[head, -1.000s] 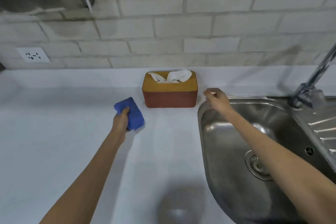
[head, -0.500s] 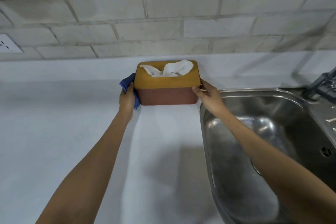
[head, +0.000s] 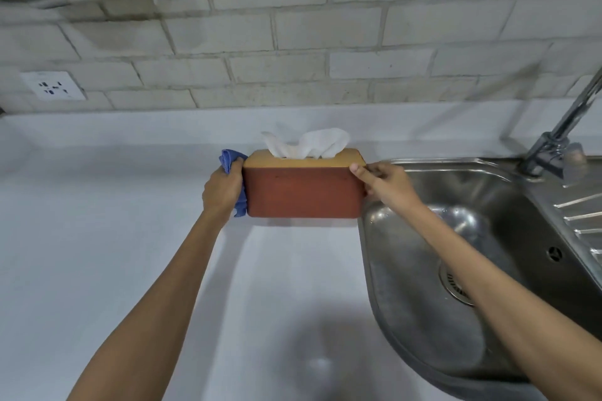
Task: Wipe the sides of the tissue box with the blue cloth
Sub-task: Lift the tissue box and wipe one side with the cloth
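Note:
The tissue box (head: 303,192) has a reddish-brown body and a yellow-tan lid, with white tissue (head: 306,143) sticking out of the top. It appears raised above the white counter (head: 97,254), close to the sink edge. My left hand (head: 223,190) presses the blue cloth (head: 229,161) flat against the box's left end. My right hand (head: 386,184) grips the box's right end, thumb on the front top corner. The box's left and right ends are hidden behind the cloth and my hands.
A stainless steel sink (head: 423,270) with a drain lies on the right, its tap (head: 560,137) at the far right and a ribbed drainboard (head: 583,215) beside it. A brick wall (head: 325,42) with a socket (head: 52,86) runs behind the counter.
Both hands moved from apart on the counter onto the box's ends. The cloth now presses the left end, and the box seems lifted and drawn slightly toward me.

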The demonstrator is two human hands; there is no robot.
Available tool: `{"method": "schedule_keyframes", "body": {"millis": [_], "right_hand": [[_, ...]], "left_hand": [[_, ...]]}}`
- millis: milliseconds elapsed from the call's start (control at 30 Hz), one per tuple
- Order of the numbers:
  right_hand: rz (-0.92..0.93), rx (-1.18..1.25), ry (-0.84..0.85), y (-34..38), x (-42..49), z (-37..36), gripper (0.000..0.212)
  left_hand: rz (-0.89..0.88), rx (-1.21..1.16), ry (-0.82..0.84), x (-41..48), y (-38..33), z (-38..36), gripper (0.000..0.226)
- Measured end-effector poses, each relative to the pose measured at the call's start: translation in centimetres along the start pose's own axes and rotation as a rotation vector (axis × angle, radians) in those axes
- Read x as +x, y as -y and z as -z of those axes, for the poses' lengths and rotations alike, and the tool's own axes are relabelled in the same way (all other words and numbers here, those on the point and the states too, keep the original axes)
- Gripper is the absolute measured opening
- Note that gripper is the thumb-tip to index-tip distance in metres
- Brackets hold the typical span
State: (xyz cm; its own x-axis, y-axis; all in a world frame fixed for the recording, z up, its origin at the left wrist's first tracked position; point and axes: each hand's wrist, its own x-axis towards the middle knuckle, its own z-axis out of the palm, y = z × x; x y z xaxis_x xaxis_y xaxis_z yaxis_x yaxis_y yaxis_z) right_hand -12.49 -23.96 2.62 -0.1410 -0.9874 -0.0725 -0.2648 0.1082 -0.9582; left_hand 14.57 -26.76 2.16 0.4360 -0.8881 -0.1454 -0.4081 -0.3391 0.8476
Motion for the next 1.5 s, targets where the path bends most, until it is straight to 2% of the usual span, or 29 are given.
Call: {"method": "schedule_keyframes", "body": {"millis": [267,400,467,567,667,733,833,900,1000,1067,1100,1167,1300,1433,1500], "right_hand": [[-0.1,-0.005,0.062,1.5,-4.0,1.7,0.04],[-0.07,0.025,0.094,1.3,-4.5,1.9,0.028],[0.0,-0.021,0.18,0.6,-4.6,2.4,0.05],[0.11,-0.356,0.316,-0.3,-4.6,3.3,0.091],[0.217,-0.682,0.312,-1.0,-4.2,3.2,0.129],[0.299,-0.712,0.276,-1.4,-3.9,2.3,0.138],[0.346,-0.569,0.208,-2.0,-3.2,1.2,0.127],[0.367,-0.491,0.181,-2.1,-2.9,1.1,0.121],[0.404,-0.49,0.199,-2.2,-2.4,1.3,0.121],[0.423,-0.496,0.205,-2.2,-2.2,1.3,0.116],[0.435,-0.49,0.208,-2.2,-2.1,1.3,0.113],[0.455,-0.491,0.211,-2.3,-1.8,1.3,0.107],[0.467,-0.512,0.192,-2.3,-1.4,1.1,0.099],[0.505,-0.574,0.172,-2.3,-1.2,1.2,0.096],[0.521,-0.617,0.158,-2.2,-1.1,1.2,0.095]], "left_hand": [[-0.015,0.221,0.045,-2.3,-0.4,2.3,0.042],[-0.012,0.253,0.046,-2.6,-0.9,2.4,0.042],[-0.02,0.263,0.04,-2.7,-1.1,2.4,0.042],[-0.024,0.277,0.03,-2.8,-1.4,2.2,0.042],[-0.056,0.267,0.016,-2.8,-1.4,2.1,0.045],[-0.096,0.218,0.022,-3.0,-1.2,1.9,0.046],[-0.109,-0.024,0.076,-3.6,-0.4,1.9,0.038],[-0.067,-0.278,0.187,-4.4,0.2,2.1,0.038],[0.028,-0.634,0.416,-5.2,1.2,2.4,0.065],[0.074,-0.76,0.452,-4.8,1.4,2.6,0.069],[0.086,-0.769,0.442,-4.7,1.1,2.7,0.065],[0.021,-0.629,0.356,-4.4,0.2,2.5,0.039],[-0.253,-0.457,0.079,-4.2,0.3,0.3,0.008],[-0.503,-0.313,0.015,-5.7,2.8,-1.1,0.046],[-0.584,-0.273,0.014,-6.2,4.3,-1.1,0.056]]}}
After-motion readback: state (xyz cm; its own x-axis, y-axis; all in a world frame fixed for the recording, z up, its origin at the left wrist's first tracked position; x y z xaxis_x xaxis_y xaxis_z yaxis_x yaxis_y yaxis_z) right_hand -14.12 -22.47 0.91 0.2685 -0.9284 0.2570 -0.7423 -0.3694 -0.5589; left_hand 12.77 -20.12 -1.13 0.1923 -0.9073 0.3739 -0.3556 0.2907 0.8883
